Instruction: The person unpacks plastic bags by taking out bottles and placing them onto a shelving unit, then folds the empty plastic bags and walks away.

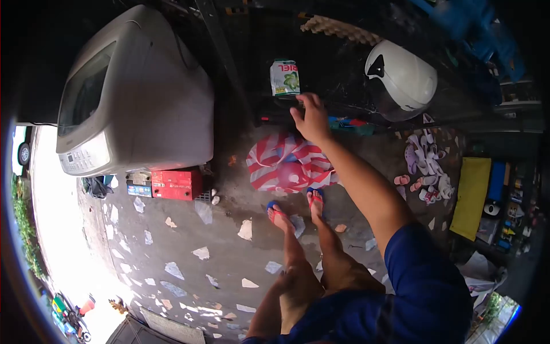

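Note:
My right hand reaches forward over the dark shelf with thumb and fingers apart, holding nothing. Just beyond its fingertips stands a white and green detergent packet with red lettering; a small gap seems to separate them. Below the hand, a red-and-white striped plastic bag lies on the floor in front of my feet. My left hand is out of view.
A washing machine stands at the left, beside a red battery-like box. A white helmet rests on the dark shelf. Several shoes and a yellow panel are at the right.

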The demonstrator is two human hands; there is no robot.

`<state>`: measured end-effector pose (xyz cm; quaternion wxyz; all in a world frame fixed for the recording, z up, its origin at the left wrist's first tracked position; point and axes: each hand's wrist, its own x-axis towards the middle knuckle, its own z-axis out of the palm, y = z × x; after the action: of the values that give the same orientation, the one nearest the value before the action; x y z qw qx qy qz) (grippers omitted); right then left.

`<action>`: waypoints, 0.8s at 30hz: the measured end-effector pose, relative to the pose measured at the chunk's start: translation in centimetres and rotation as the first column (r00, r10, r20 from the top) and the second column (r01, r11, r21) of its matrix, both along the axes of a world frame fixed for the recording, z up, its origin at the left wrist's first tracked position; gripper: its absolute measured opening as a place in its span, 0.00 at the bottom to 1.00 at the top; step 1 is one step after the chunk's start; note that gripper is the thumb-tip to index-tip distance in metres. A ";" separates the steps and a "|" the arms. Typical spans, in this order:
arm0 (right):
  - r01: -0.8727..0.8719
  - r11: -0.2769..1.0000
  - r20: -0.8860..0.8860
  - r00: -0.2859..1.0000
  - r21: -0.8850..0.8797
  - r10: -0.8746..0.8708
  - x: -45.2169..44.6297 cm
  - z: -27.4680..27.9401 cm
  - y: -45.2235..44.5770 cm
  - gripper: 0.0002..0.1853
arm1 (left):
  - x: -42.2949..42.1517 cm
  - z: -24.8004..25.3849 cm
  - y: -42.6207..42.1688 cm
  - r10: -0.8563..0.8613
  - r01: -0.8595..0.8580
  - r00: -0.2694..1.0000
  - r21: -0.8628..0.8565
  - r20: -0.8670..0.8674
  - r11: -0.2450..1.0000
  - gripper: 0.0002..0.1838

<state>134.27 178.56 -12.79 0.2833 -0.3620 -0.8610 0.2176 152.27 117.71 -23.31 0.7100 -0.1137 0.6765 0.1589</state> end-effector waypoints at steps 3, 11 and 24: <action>0.464 0.877 0.198 0.878 -0.123 -0.436 -7.3 0.5 3.6 0.30 | 0.4 -4.3 0.7 0.288 -0.283 0.957 -0.117 0.034 0.952 0.39; 0.091 0.846 -0.207 0.951 -0.525 -0.230 -4.6 0.7 5.8 0.17 | -5.1 -3.4 5.6 0.146 -0.146 0.988 -0.016 0.043 0.989 0.35; -0.528 0.312 -0.538 0.841 -0.790 0.062 11.0 16.9 -5.3 0.25 | -21.7 29.3 41.1 0.454 0.022 0.854 0.888 -0.255 0.459 0.18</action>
<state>145.30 173.23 4.08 0.1604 -0.2325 -0.5615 0.7778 130.61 158.83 5.98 0.4591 0.2124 0.6280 0.5913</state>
